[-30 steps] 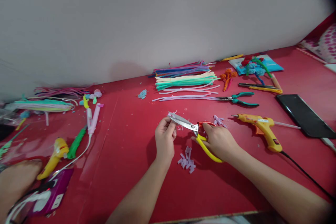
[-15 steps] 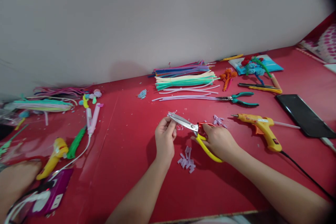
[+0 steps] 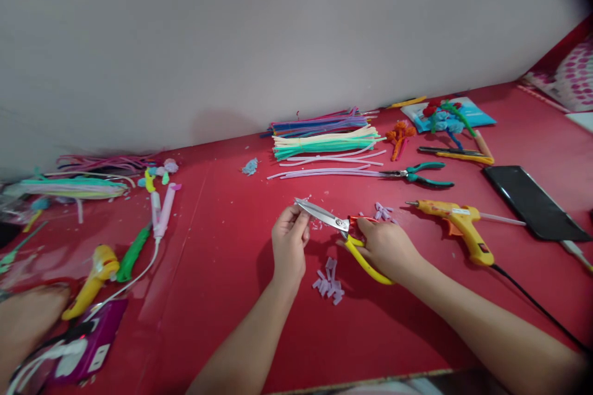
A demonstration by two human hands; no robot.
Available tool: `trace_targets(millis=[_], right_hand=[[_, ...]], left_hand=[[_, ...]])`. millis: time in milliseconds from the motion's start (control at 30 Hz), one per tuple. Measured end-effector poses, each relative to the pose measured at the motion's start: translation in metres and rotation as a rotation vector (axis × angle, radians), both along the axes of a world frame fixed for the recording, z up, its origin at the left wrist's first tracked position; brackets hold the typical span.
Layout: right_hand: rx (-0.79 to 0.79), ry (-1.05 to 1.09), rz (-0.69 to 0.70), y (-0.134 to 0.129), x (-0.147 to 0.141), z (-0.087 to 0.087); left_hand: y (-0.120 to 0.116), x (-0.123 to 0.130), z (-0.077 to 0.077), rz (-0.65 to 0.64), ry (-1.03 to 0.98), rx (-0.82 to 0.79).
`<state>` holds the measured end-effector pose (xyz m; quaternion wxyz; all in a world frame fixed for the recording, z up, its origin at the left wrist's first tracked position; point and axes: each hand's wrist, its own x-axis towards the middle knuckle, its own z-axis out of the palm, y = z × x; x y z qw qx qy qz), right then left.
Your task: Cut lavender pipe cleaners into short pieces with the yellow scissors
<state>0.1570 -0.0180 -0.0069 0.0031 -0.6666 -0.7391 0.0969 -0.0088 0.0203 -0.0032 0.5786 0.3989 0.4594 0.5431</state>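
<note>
My right hand is wrapped round the red and yellow handles of the scissors, whose blades point left and look nearly closed. The fingers of my left hand are pinched together at the blade tips; what they hold is too small to make out. Below the scissors lies a loose pile of short lilac pieces. A second group of lilac pieces sits just beyond my right hand. Tiny scraps are scattered near the blades.
Pipe-cleaner bundles and teal-handled pliers lie behind my hands. Rightward are a yellow glue gun and a black phone. At left are another yellow glue gun, a purple power strip and another person's arm.
The whole view has shifted very slightly. My hands and the scissors keep nearly the same pose.
</note>
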Motion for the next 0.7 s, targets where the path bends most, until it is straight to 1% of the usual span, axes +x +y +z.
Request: trace_targets(millis=[167,300,433,500,533,633,700], right_hand=[[0.006,-0.006,-0.003,0.0006,0.0024,0.0],[0.017,0.027,-0.06,0.0009,0.0024,0.0029],[0.063,0.134,-0.113,0.0021,0.0002,0.0071],[0.063,0.245,-0.125,0.0027,-0.0011,0.0074],[0.053,0.316,-0.129,0.003,-0.0017,0.0071],[0.001,0.577,-0.13,0.0034,-0.0034,0.0058],[-0.042,0.76,-0.138,0.0036,-0.0043,0.0068]], left_hand=[[-0.0001,-0.0007,-0.0003,-0.005,0.012,-0.003],[0.0009,-0.0005,0.0006,0.001,0.002,-0.022],[0.0012,0.001,0.0005,-0.062,0.0,-0.072],[-0.0003,0.0027,0.0001,-0.13,0.034,-0.113],[-0.0015,0.0038,-0.0001,-0.185,0.062,-0.129],[-0.0052,0.0068,-0.0011,-0.403,0.156,-0.16],[-0.0068,0.0078,-0.0019,-0.507,0.194,-0.171]])
